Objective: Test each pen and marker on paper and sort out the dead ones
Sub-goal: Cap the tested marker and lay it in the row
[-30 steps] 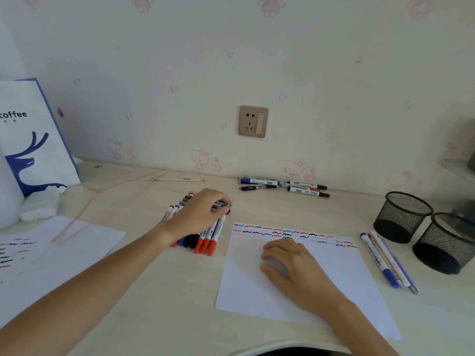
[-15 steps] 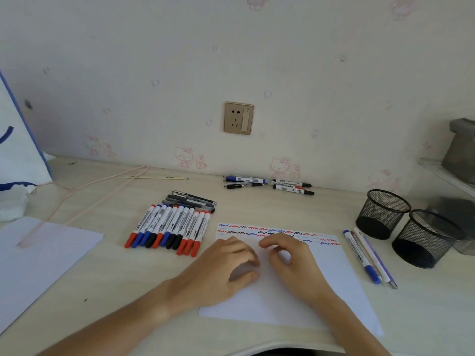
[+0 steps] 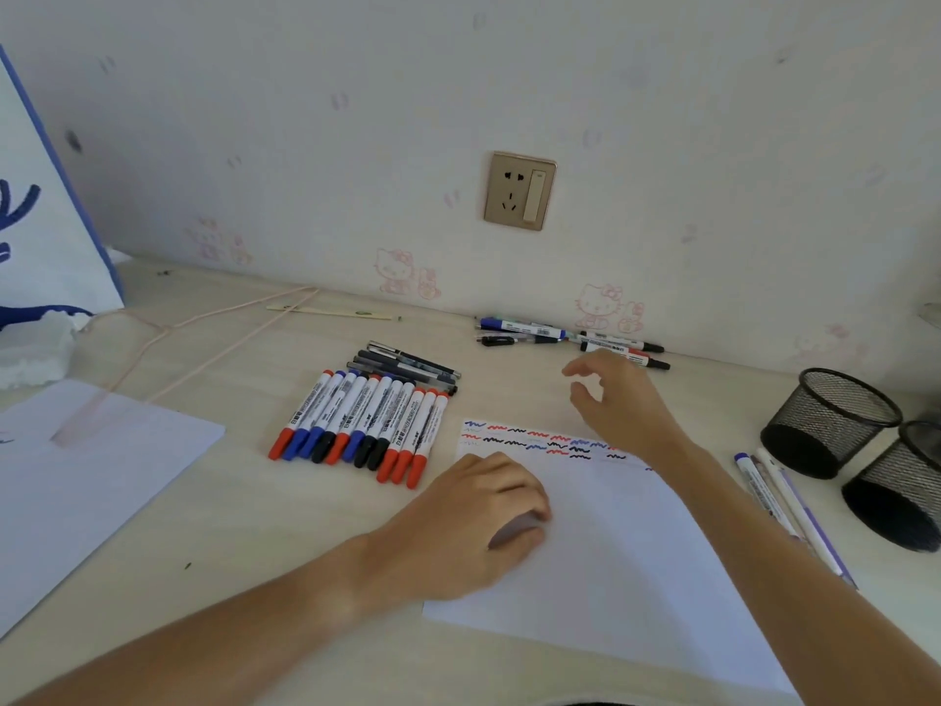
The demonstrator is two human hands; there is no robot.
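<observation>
Your left hand point(image 3: 473, 522) rests, fingers curled loosely, on test paper point(image 3: 611, 552); right hand point(image 3: 618, 400) hovers empty, fingers relaxed, near wall-side pens point(image 3: 570, 338). Marker row point(image 3: 361, 425) left of paper. Two mesh cups point(image 3: 835, 420) (contents not visible) at table point(image 3: 254, 527) right.

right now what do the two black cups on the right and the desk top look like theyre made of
The two black cups look like metal wire mesh with a matte black coat: the desk shows through the fine grid in their walls. The desk top looks like pale laminate or veneer with faint printed wood grain and a low sheen; which one is unclear.
</observation>
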